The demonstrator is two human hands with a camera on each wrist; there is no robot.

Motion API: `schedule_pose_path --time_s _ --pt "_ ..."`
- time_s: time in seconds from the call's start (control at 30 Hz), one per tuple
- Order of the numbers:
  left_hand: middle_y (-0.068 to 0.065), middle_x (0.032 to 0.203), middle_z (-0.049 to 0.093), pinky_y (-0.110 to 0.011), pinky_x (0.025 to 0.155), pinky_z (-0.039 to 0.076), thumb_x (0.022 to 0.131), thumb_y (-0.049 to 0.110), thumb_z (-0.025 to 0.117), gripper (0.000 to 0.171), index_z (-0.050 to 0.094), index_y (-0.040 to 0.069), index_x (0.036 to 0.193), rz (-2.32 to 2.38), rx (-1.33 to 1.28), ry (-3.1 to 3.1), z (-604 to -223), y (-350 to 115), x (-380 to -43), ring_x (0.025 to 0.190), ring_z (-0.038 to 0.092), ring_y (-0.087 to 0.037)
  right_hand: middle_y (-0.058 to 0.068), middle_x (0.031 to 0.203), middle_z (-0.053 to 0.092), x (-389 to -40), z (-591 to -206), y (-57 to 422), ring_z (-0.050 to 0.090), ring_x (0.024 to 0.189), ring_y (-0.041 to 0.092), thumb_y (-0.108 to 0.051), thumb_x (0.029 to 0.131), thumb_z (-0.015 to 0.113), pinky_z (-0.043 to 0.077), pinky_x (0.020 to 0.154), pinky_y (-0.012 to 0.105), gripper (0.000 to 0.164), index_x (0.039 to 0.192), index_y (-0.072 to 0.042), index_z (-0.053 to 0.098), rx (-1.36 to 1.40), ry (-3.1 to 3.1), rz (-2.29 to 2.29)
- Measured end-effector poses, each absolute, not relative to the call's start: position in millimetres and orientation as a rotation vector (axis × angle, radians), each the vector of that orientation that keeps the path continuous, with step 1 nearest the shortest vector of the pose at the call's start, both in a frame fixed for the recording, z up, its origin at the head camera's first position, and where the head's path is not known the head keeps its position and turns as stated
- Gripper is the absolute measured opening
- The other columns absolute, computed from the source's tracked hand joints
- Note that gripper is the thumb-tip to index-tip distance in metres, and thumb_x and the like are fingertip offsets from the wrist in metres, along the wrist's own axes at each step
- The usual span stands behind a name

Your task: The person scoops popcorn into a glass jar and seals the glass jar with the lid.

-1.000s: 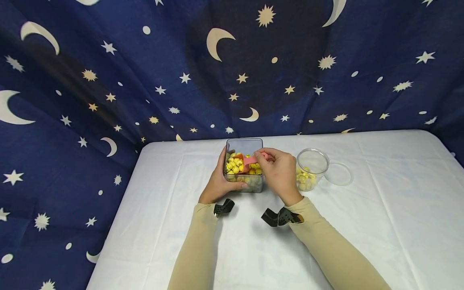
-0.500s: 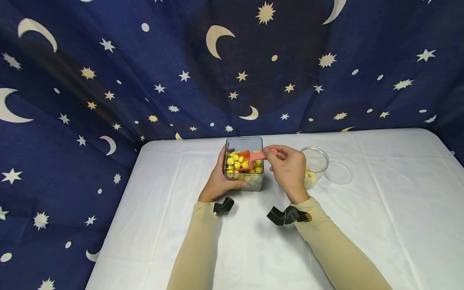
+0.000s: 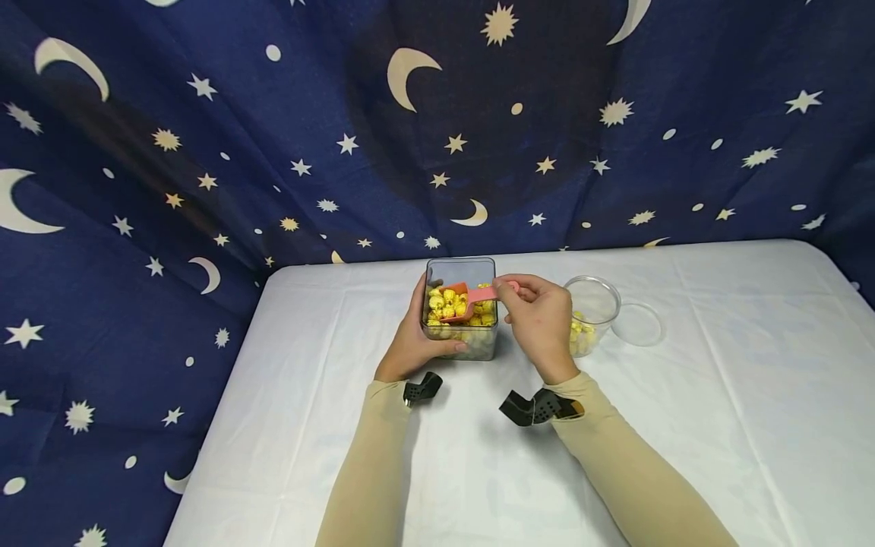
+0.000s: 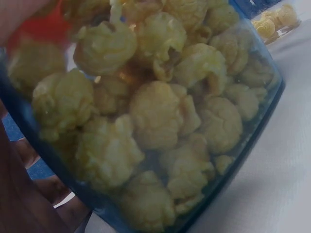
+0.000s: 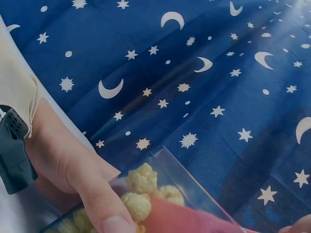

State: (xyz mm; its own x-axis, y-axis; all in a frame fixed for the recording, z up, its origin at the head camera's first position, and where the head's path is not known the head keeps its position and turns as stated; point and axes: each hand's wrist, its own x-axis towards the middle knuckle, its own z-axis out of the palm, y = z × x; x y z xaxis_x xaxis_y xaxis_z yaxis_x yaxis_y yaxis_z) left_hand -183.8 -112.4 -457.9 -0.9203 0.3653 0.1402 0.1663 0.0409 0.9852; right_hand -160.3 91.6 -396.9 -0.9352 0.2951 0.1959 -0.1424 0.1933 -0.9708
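A clear square container of yellow popcorn stands on the table. My left hand grips it from the left, thumb across the front and fingers along the far side. A pink scoop dips into the container's mouth, its bowl heaped with popcorn and pointing left. My right hand pinches the end of the scoop's handle between thumb and forefinger, just right of the container. In the right wrist view the scoop is a blurred pink shape beside several popcorn pieces.
Right of my right hand stands a round clear tub, uncovered, with some popcorn low inside. A clear round lid lies flat beside it. White cloth covers the table; a navy curtain with moons and stars hangs behind.
The scoop's bowl has risen a little out of the popcorn and tilted, now carrying pieces. My right hand has shifted right with the handle. The left hand stays put on the container.
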Motion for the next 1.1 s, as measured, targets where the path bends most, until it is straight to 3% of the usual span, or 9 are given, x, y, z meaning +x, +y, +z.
schedule_pose_path --time_s 0.2,0.37,0.57,0.97,1.1 --pt "-0.007 0.157 0.039 -0.044 0.116 0.031 0.069 0.007 0.093 0.129 0.007 0.029 0.163 1.995 0.557 2.171 -456.1 -113.5 -184.6 0.137 0.043 -0.019 0.007 0.078 0.073 -158.9 -398.6 96.0 0.054 0.047 0.007 -0.02 0.092 0.075 0.043 0.045 0.02 0.021 0.099 0.0 0.077 -0.227 -2.092 1.869" --pt "-0.015 0.16 0.033 -0.045 0.116 0.03 0.069 0.008 0.093 0.129 0.007 0.027 0.163 1.996 0.575 2.173 -455.9 -113.5 -184.1 0.139 0.04 -0.02 0.009 0.085 0.075 -155.5 -399.4 97.8 0.054 0.048 0.007 -0.02 0.093 0.074 0.044 0.046 0.021 0.021 0.1 0.0 0.076 -0.266 -2.086 1.867" --pt "-0.013 0.159 0.035 -0.046 0.116 0.03 0.069 0.005 0.093 0.129 0.006 0.024 0.163 2.008 0.58 2.163 -455.8 -113.7 -184.2 0.138 0.041 -0.022 0.008 0.084 0.074 -152.6 -402.3 98.4 0.052 0.047 0.007 -0.021 0.093 0.074 0.044 0.047 0.02 0.023 0.1 0.001 0.076 -0.293 -2.044 1.903" --pt "-0.011 0.159 0.035 -0.045 0.118 0.028 0.07 0.012 0.094 0.129 0.005 0.03 0.163 1.974 0.559 2.188 -458.6 -113.2 -183.9 0.141 0.038 -0.021 0.009 0.087 0.075 -151.7 -402.8 93.1 0.054 0.049 0.007 -0.02 0.093 0.075 0.045 0.048 0.019 0.023 0.1 0.002 0.075 -0.245 -1.997 1.953" --pt "-0.011 0.158 0.036 -0.044 0.117 0.029 0.07 0.01 0.093 0.129 0.005 0.03 0.163 1.978 0.561 2.177 -458.4 -112.7 -184.1 0.14 0.04 -0.021 0.004 0.083 0.074 -151.6 -403.7 95.6 0.051 0.048 0.006 -0.018 0.093 0.074 0.044 0.047 0.019 0.021 0.101 0.002 0.075 -0.285 -1.985 1.957"
